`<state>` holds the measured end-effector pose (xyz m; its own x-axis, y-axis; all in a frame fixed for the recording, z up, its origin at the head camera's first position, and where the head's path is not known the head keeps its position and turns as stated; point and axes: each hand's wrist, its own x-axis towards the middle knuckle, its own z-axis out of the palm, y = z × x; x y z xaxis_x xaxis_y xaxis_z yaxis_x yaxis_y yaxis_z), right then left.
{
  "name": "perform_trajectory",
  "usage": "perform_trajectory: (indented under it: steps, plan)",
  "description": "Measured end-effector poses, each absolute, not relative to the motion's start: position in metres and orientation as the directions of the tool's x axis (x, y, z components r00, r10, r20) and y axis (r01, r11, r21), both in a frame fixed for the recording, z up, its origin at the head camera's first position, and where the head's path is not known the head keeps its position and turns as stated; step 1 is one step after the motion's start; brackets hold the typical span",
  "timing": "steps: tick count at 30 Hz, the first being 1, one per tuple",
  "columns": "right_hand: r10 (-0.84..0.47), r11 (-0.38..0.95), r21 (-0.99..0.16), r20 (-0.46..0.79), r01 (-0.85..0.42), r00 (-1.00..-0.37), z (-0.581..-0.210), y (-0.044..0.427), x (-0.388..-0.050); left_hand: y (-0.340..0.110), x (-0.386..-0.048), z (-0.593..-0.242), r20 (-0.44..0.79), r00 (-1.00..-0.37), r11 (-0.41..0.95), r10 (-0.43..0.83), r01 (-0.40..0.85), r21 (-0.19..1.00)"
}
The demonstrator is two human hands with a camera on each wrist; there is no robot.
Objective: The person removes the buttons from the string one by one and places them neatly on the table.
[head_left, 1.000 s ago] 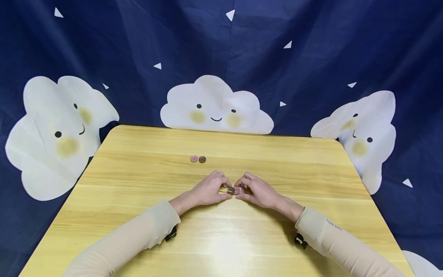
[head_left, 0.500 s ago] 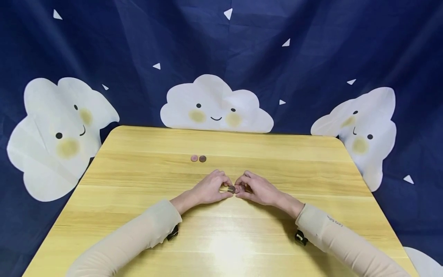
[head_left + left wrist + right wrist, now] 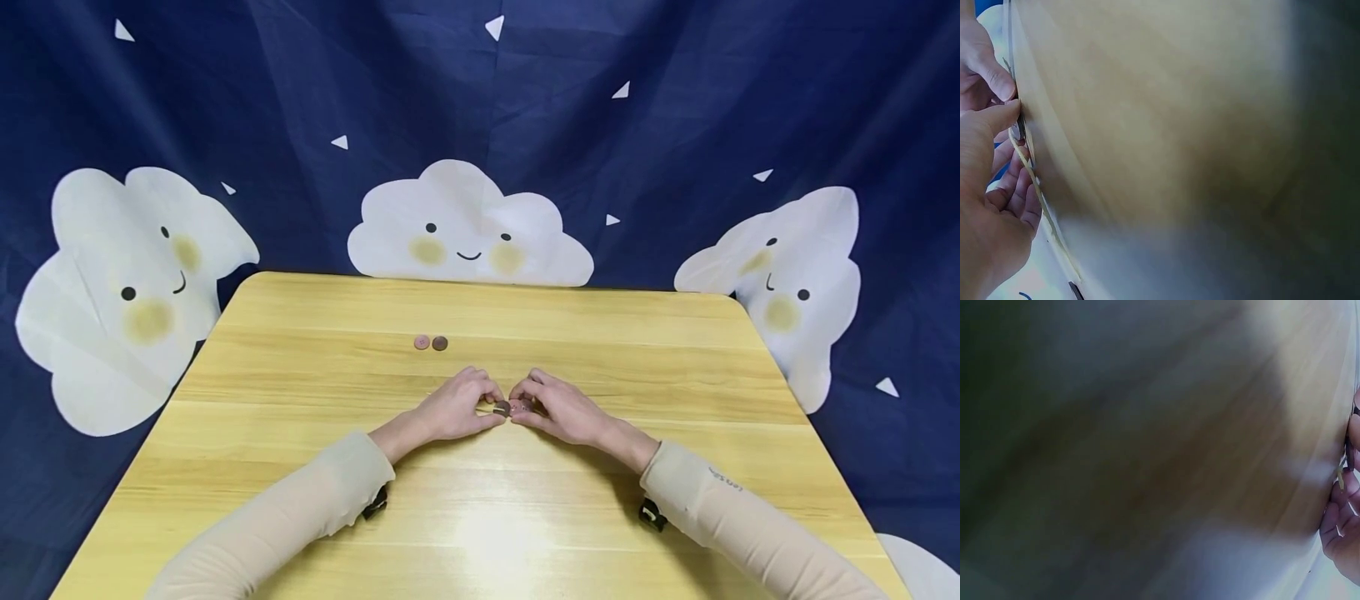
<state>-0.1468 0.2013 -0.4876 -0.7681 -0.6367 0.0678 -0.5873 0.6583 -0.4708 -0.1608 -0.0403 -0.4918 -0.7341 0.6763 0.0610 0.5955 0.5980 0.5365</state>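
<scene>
In the head view, my left hand (image 3: 456,407) pinches a dark brown button (image 3: 502,409) between thumb and fingers. A pale yellow cord (image 3: 1054,228) runs from the button back under that palm in the left wrist view, and a light strand crosses the button's face. Facing it, my right hand (image 3: 567,412) pinches pink buttons (image 3: 517,407) edge to edge with the brown one; its fingers partly cover them. How the cord passes through the buttons is too small to tell. Farther back lie a loose pink button (image 3: 422,342) and a dark brown button (image 3: 440,343), side by side.
Both hands work over a light wood table (image 3: 360,517) with rounded far corners. Behind its far edge hangs a dark blue cloth (image 3: 420,75) printed with clouds. A black strap (image 3: 652,515) shows under the right sleeve. Both wrist views are mostly blurred tabletop.
The hands hold nearly the same place. Between the fingertips the dark brown and pink buttons have shifted slightly against each other. The two loose buttons have not moved on the table.
</scene>
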Motion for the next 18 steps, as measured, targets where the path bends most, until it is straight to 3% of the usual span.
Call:
perform_trajectory:
  steps: [18]
  plan:
    - [-0.640,0.652,-0.450,0.105,-0.610,-0.761,-0.491,0.203,-0.146,-0.055,-0.162,-0.493,0.064,-0.750,0.598,0.659,0.573,0.559]
